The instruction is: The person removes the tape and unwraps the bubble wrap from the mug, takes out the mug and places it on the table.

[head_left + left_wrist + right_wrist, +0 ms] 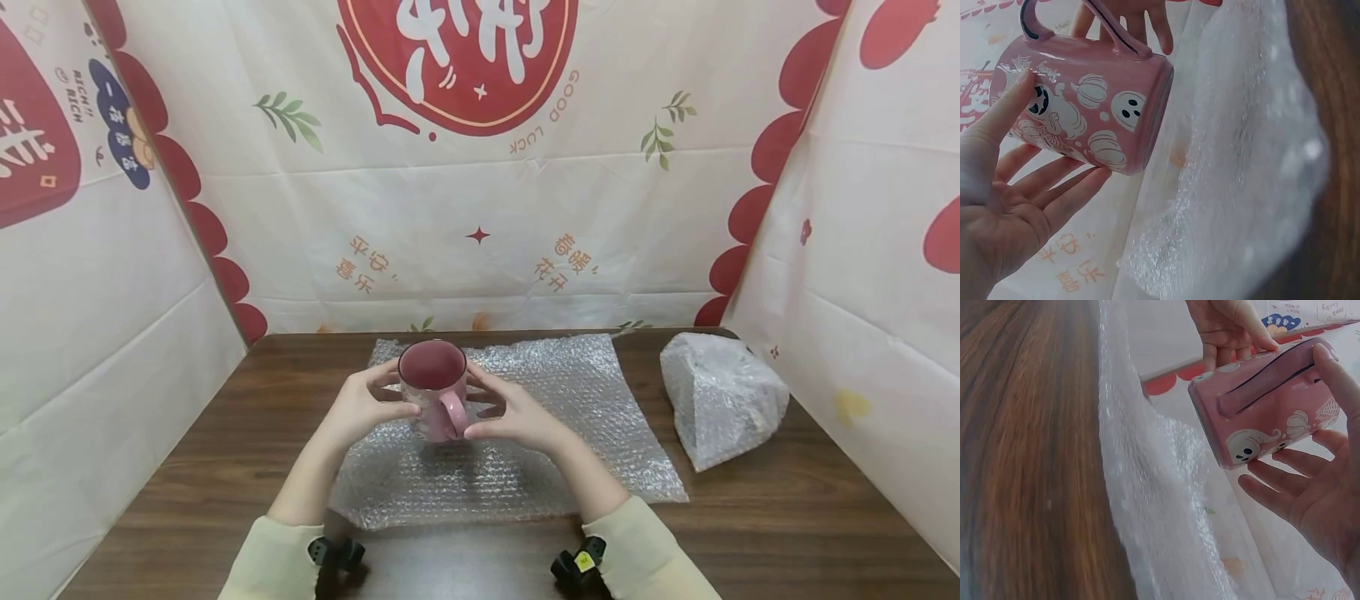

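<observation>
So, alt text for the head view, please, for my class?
Two bare hands hold a pink cylindrical mug over a sheet of clear plastic bubble wrap on a brown woodgrain table. A bulky bubble-wrapped bundle sits at right.

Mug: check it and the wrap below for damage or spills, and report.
Nothing stands out. The mug, held between the left grip and right grip, shows no visible crack or chip; the wrap lies spread beneath, with no visible spill.
</observation>
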The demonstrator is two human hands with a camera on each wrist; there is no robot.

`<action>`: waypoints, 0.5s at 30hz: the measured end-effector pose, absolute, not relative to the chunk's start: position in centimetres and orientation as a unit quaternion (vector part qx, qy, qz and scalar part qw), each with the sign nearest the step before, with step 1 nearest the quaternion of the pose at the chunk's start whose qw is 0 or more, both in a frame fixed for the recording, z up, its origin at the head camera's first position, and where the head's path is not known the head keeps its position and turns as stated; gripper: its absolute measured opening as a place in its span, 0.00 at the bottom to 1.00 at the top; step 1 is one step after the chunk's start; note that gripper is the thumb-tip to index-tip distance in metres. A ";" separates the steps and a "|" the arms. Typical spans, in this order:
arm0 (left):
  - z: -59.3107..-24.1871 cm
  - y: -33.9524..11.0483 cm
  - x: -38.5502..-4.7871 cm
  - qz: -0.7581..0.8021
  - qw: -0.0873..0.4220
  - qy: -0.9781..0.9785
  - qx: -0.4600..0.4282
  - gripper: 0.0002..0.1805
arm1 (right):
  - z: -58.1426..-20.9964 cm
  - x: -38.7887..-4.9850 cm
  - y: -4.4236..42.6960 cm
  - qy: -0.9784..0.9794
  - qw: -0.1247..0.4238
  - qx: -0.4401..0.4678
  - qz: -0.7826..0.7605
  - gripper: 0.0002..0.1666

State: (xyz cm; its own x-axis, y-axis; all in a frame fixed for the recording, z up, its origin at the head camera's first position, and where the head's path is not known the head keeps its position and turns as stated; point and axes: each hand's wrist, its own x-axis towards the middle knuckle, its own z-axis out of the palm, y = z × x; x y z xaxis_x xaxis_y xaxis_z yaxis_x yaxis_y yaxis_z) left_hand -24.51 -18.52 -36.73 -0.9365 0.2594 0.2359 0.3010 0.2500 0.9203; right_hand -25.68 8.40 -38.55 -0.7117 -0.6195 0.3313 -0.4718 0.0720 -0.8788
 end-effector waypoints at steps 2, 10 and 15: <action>-36.9 -18.9 -24.5 -0.597 0.019 -0.784 -0.169 0.40 | -38.5 -25.7 7.9 0.721 0.066 -0.377 -0.577 0.55; -37.5 -21.0 -23.9 -0.623 0.015 -0.768 -0.144 0.39 | -38.8 -25.6 5.7 0.705 0.083 -0.380 -0.593 0.53; -37.4 -22.4 -23.5 -0.586 0.036 -0.793 -0.163 0.38 | -39.3 -25.5 4.4 0.701 0.093 -0.384 -0.593 0.55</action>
